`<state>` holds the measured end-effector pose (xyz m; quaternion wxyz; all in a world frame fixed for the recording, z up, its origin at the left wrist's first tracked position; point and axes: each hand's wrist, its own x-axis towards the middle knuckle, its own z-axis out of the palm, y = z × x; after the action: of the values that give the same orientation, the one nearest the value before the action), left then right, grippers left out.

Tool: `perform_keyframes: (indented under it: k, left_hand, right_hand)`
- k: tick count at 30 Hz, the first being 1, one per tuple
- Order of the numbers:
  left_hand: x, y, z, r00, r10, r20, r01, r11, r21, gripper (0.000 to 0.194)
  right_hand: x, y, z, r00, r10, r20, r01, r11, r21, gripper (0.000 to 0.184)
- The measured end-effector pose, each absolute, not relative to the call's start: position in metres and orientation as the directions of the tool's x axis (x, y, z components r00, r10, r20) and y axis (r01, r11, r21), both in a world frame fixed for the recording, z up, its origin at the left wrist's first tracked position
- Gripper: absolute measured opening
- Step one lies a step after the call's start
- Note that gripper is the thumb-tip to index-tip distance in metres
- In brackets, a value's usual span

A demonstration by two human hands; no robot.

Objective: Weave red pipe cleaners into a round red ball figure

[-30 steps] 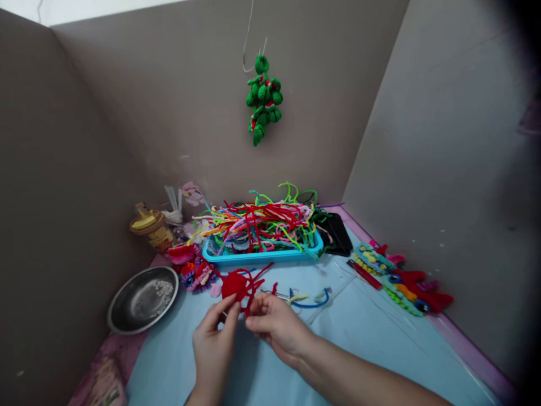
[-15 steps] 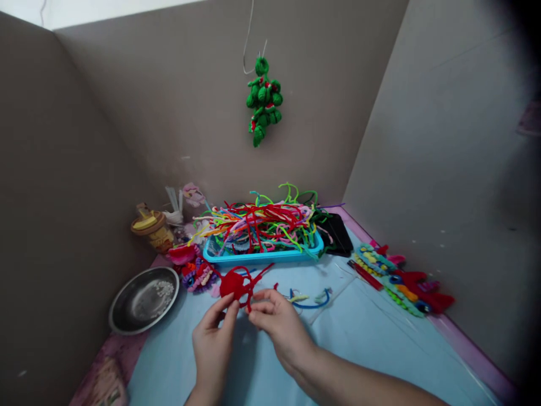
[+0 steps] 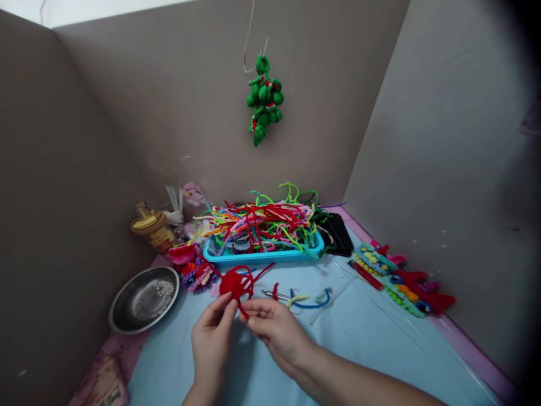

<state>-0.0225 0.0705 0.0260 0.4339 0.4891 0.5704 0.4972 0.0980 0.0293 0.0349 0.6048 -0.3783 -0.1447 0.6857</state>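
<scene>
Between my hands is a red piece made of fuzzy pipe cleaner (image 3: pixel 231 283), with a solid round part on the left and loops and loose ends on the right. My left hand (image 3: pixel 214 330) pinches its lower edge between thumb and fingers. My right hand (image 3: pixel 273 327) is closed on a red strand (image 3: pixel 243 309) at the lower right of the piece. Just beyond my right hand lie scissors (image 3: pixel 270 294), with a short red scrap (image 3: pixel 275 291) and a bent blue pipe cleaner (image 3: pixel 311 306) beside them.
A blue tray (image 3: pixel 262 259) heaped with colourful pipe cleaners stands behind. A metal bowl (image 3: pixel 143 299) holding small white bits is at left, near a lidded cup (image 3: pixel 154 228). Finished fuzzy pieces (image 3: pixel 401 282) and a red pen (image 3: pixel 367 275) lie right. A green ornament (image 3: pixel 264 101) hangs above.
My right hand has moved slightly left and closer to my left hand, drawing the red strand down. More of the scissors now shows behind it. My left hand has barely moved.
</scene>
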Motion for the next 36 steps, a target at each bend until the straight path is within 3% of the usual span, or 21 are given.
perform_keyframes:
  k: [5, 10, 15, 19, 22, 25, 28, 36]
  left_hand:
    - [-0.023, 0.077, 0.027, -0.17, 0.982, -0.088, -0.033, 0.083, 0.996, 0.038]
    - [-0.021, 0.077, 0.028, -0.188, 0.973, -0.133, -0.091, 0.118, 0.989, 0.039]
    - [-0.025, 0.08, 0.024, -0.187, 0.972, -0.145, -0.123, 0.123, 0.985, 0.04]
    - [-0.026, 0.083, 0.022, -0.167, 0.976, -0.142, -0.114, 0.124, 0.986, 0.041]
    - [-0.026, 0.081, 0.022, -0.097, 0.987, -0.126, -0.073, 0.119, 0.99, 0.04]
    - [-0.024, 0.077, 0.022, -0.027, 0.996, -0.086, 0.003, 0.086, 0.996, 0.036]
    - [-0.021, 0.072, 0.022, 0.037, 0.999, -0.029, 0.104, 0.025, 0.994, 0.031]
    - [-0.017, 0.066, 0.023, 0.088, 0.996, -0.006, 0.182, -0.01, 0.983, 0.031]
  right_hand:
    - [0.1, 0.026, 0.038, -0.152, 0.947, -0.284, -0.741, -0.299, -0.601, 0.032]
    - [0.1, 0.025, 0.036, -0.38, 0.876, -0.296, -0.699, -0.482, -0.528, 0.034]
    - [0.106, 0.03, 0.032, -0.46, 0.813, -0.357, -0.561, -0.578, -0.593, 0.037]
    - [0.116, 0.037, 0.032, -0.286, 0.892, -0.349, -0.309, -0.431, -0.848, 0.026]
    - [0.126, 0.043, 0.037, -0.007, 0.992, -0.126, 0.009, -0.125, -0.992, 0.007]
    - [0.132, 0.044, 0.044, 0.231, 0.963, 0.141, 0.209, 0.093, -0.974, 0.008]
    - [0.135, 0.042, 0.047, 0.275, 0.923, 0.267, 0.301, 0.182, -0.936, 0.013]
    - [0.134, 0.045, 0.036, 0.273, 0.922, 0.275, 0.323, 0.181, -0.929, 0.01]
